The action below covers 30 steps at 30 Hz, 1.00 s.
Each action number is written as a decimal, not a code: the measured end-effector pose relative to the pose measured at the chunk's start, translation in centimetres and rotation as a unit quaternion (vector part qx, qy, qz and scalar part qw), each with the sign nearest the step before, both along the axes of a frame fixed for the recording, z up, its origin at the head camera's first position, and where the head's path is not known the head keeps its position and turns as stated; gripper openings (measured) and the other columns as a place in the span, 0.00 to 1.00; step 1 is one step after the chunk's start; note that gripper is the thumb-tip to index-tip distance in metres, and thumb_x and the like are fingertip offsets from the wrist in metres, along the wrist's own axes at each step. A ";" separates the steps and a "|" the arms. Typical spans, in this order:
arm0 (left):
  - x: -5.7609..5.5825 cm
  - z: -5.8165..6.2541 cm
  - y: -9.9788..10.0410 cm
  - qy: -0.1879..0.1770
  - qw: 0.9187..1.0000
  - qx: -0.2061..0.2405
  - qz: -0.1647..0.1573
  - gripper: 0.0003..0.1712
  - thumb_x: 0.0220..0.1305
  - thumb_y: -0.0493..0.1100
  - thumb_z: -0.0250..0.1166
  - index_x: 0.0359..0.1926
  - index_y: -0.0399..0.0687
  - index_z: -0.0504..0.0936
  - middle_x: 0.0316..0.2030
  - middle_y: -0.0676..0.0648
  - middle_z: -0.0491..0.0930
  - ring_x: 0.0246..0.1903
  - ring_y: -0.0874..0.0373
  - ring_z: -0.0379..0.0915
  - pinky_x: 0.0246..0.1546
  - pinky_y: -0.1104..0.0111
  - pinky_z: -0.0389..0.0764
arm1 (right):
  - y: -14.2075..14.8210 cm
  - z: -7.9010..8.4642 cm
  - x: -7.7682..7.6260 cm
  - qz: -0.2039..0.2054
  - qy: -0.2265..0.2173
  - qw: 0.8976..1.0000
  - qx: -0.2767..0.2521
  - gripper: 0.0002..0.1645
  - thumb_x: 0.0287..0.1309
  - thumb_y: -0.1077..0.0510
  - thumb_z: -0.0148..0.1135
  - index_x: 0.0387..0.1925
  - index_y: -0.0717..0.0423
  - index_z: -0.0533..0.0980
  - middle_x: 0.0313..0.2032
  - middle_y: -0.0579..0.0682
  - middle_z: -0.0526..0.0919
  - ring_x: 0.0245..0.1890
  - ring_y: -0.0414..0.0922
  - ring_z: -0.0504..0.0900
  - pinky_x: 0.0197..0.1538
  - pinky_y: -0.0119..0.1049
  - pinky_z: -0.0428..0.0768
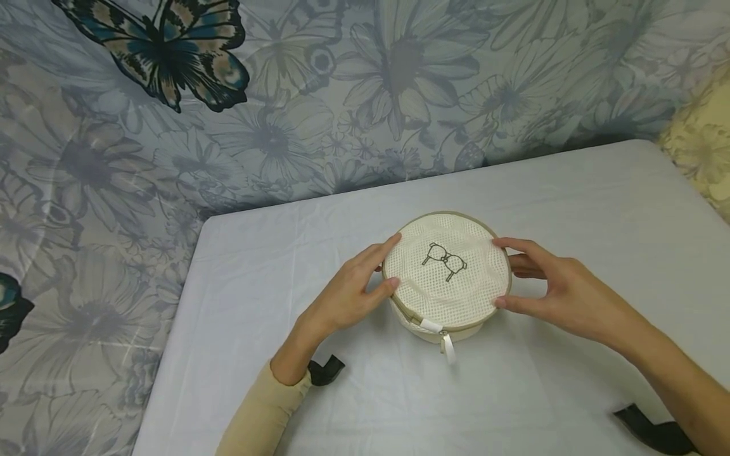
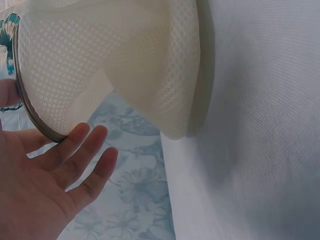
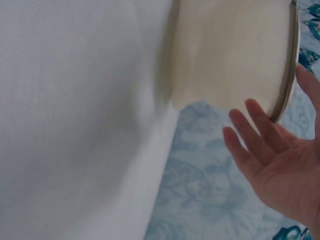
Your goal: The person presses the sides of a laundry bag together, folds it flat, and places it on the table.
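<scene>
A round cream mesh laundry bag (image 1: 467,294) stands on the white-covered table, its lid facing up with a dark bra outline (image 1: 454,261) on it. A zip (image 2: 31,111) runs round the rim, and its white pull tab (image 1: 448,349) hangs at the near side. My left hand (image 1: 345,291) holds the rim from the left, thumb and forefinger at the lid's edge. Opposite, my right hand (image 1: 564,288) holds the right rim, its thumb near the front. In both wrist views the other fingers spread loosely beside the mesh wall (image 3: 230,55).
The white cloth (image 1: 256,266) covers the table, whose back edge meets a floral hanging (image 1: 399,82) with a large butterfly print. A dark strap (image 1: 326,370) shows at my left wrist and another dark strap (image 1: 656,434) near my right forearm.
</scene>
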State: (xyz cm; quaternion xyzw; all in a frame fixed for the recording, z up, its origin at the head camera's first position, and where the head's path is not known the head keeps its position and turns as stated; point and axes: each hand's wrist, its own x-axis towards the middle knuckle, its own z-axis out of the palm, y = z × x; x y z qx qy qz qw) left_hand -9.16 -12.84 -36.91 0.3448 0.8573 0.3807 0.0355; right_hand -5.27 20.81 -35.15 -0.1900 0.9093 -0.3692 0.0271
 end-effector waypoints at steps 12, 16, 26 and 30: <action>-0.1 -0.4 0.1 -0.008 1.000 -0.012 0.001 0.37 0.75 0.46 0.57 0.79 0.53 0.52 0.65 0.48 0.69 0.61 0.61 0.69 0.61 0.69 0.72 | -0.2 -0.7 0.0 0.004 -0.027 0.999 -0.025 0.52 0.47 0.49 0.80 0.72 0.39 0.63 0.66 0.53 0.73 0.53 0.57 0.82 0.49 0.54 0.81; -0.1 -0.6 0.0 -0.015 1.000 -0.021 0.005 0.37 0.75 0.47 0.56 0.79 0.55 0.51 0.66 0.49 0.69 0.63 0.62 0.67 0.62 0.69 0.71 | -0.3 -1.0 0.0 0.007 -0.023 1.000 -0.016 0.54 0.47 0.48 0.80 0.73 0.40 0.62 0.66 0.54 0.73 0.52 0.56 0.83 0.47 0.53 0.82; -0.6 -1.1 0.0 -0.027 0.999 -0.032 -0.001 0.37 0.76 0.49 0.54 0.79 0.57 0.50 0.67 0.50 0.68 0.63 0.63 0.66 0.61 0.67 0.72 | -0.4 -1.4 0.2 0.011 -0.024 1.000 0.000 0.55 0.49 0.42 0.77 0.75 0.41 0.59 0.66 0.57 0.72 0.52 0.59 0.82 0.47 0.62 0.79; -0.7 -1.2 -0.1 -0.028 0.999 -0.028 -0.003 0.37 0.76 0.50 0.55 0.79 0.57 0.50 0.67 0.50 0.68 0.64 0.63 0.65 0.61 0.65 0.73 | -0.4 -1.5 0.3 0.013 -0.008 1.000 0.006 0.54 0.49 0.42 0.77 0.74 0.41 0.60 0.63 0.57 0.76 0.51 0.58 0.83 0.45 0.61 0.80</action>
